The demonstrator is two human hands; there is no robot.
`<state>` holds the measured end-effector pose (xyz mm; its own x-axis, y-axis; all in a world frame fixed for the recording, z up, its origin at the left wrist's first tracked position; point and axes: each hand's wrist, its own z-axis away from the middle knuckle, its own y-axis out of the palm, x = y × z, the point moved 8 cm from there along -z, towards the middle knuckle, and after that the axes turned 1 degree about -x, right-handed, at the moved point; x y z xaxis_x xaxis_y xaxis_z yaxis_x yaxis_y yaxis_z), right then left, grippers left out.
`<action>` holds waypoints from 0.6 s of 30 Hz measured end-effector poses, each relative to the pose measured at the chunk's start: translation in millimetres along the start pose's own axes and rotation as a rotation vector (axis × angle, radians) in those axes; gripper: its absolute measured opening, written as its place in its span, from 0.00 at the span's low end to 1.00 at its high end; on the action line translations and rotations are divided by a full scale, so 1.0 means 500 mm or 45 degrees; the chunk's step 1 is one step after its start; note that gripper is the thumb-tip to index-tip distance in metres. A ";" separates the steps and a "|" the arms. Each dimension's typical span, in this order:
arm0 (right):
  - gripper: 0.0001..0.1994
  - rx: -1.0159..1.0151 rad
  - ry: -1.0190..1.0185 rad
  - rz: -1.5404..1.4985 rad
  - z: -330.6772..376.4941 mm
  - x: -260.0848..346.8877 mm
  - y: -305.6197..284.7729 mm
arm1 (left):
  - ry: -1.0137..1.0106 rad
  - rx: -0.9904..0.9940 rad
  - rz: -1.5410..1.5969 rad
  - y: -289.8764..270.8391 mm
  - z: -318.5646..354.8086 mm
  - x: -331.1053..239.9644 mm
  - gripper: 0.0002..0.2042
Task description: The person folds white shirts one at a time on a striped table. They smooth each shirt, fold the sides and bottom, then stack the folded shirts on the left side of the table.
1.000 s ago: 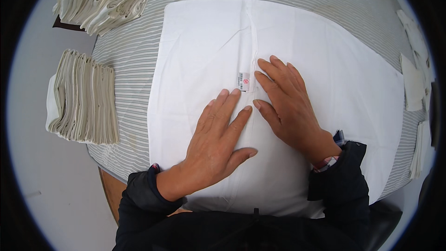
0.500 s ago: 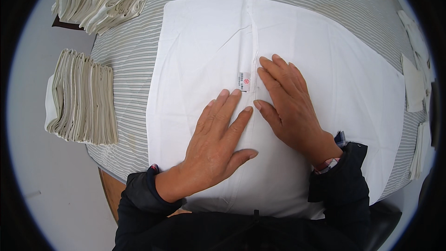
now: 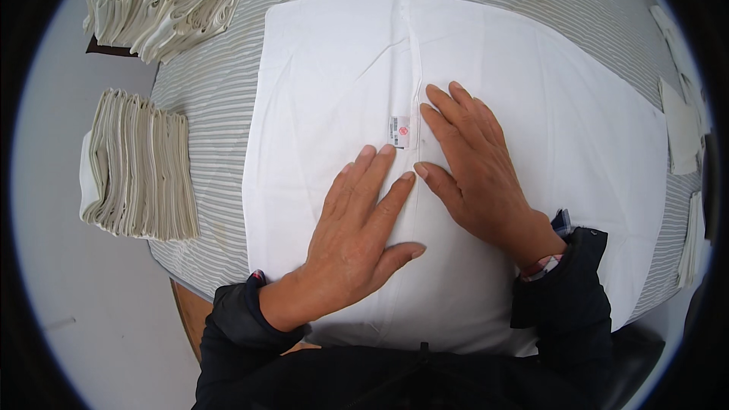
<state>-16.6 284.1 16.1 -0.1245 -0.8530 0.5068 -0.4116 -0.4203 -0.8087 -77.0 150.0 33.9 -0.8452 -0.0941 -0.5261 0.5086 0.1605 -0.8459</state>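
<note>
A large white cloth piece [image 3: 326,68], possibly a pillowcase or cover, lies spread on a striped padded surface, its lower part reaching toward my body. Down its middle runs a seam or overlapping edge, beside which a small white label [image 3: 399,131] with a red mark is attached. My left hand [image 3: 353,228] rests flat on the cloth just below the label, fingers outstretched. To the right of the seam lies my right hand [image 3: 482,163], also flat with its fingers extended. Neither hand holds anything.
A stack of folded off-white cloths [image 3: 140,167] stands at the left edge of the striped pad [image 3: 216,144]. Another, bigger pile of folded cloths [image 3: 167,4] is at the far left. More pale cloths [image 3: 678,125] lie along the right edge.
My right hand has shifted very slightly away from me along the cloth. My left hand stays almost in place. The whole view has moved a little.
</note>
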 end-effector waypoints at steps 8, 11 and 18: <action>0.28 -0.014 0.016 0.012 0.001 -0.002 0.000 | 0.003 -0.008 0.008 -0.002 -0.002 0.001 0.39; 0.28 -0.018 0.010 0.032 -0.001 0.001 0.001 | -0.010 -0.009 0.015 -0.001 -0.003 0.005 0.38; 0.29 0.002 0.029 0.022 0.001 -0.002 0.000 | 0.015 -0.100 0.054 -0.008 -0.005 0.010 0.35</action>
<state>-16.1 284.9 15.4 -0.1521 -0.8528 0.4997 -0.4081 -0.4063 -0.8176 -83.6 151.4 35.1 -0.8254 -0.0740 -0.5596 0.5298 0.2404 -0.8133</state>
